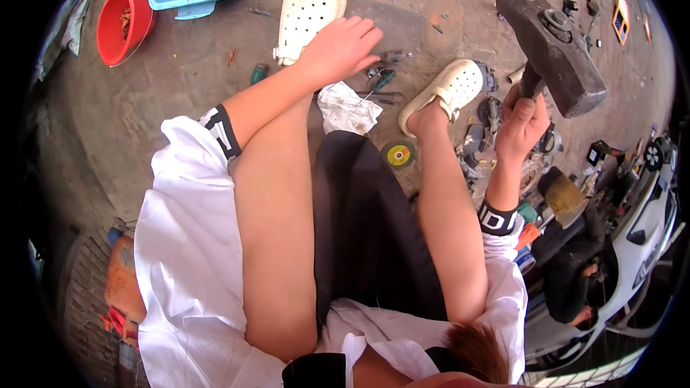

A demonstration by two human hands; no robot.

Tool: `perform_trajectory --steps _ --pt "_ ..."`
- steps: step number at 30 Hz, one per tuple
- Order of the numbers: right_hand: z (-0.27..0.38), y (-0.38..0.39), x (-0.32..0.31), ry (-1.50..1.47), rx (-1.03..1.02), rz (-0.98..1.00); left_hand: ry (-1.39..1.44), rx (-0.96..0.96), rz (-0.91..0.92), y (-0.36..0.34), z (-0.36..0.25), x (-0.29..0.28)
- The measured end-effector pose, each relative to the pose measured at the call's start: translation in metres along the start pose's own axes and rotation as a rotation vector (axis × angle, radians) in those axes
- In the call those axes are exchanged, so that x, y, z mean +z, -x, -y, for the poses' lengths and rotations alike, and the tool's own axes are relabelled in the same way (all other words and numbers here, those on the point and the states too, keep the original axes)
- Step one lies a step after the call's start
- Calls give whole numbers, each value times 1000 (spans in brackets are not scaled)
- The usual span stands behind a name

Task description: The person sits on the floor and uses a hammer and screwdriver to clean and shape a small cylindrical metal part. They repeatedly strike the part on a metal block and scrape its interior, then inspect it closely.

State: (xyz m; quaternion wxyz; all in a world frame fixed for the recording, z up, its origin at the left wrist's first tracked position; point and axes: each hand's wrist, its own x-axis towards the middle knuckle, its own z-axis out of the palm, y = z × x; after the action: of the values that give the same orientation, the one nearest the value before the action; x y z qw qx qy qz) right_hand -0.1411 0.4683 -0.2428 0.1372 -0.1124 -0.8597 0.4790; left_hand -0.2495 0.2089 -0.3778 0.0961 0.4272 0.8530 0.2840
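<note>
My right hand (pixel 523 123) is closed round the handle of a sledgehammer (pixel 557 47), its heavy dark metal head raised above the floor at the upper right. Over my left foot's cream clog (pixel 309 11) hangs my left hand (pixel 338 50), fingers stretched out and nothing visible in it. Just beyond its fingertips on the floor lies a screwdriver (pixel 381 82) with a green handle, beside a crumpled white cloth (pixel 348 109). A round yellow-and-dark disc (pixel 399 154) lies between my feet. The other cream clog (pixel 454 88) is on my right foot.
A red bucket (pixel 108 32) and a light blue basin (pixel 194 8) with dark red pieces stand at the far left. Scattered metal parts (pixel 490 111) lie round my right foot. At right, a person in dark clothes (pixel 568 284) is beside a white car (pixel 640 259).
</note>
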Motion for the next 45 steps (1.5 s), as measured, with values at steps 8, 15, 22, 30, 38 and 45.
perform_trajectory --steps 8,15,22,30,38,45 --pt "-29 33 9 -206 454 140 127 2 156 -25 -6 52" --pt "-37 40 9 -137 428 91 60 -141 24 -43 -1 56" --pt "19 14 -6 -114 118 -15 123 -101 -254 -42 -12 15" --pt "-60 38 52 689 403 435 -56 -197 -504 -17 20 0" --pt "-48 29 43 190 382 288 -39 -177 -493 -18 22 -7" --pt "-80 23 29 312 552 178 -94 -163 -419 -19 18 -5"
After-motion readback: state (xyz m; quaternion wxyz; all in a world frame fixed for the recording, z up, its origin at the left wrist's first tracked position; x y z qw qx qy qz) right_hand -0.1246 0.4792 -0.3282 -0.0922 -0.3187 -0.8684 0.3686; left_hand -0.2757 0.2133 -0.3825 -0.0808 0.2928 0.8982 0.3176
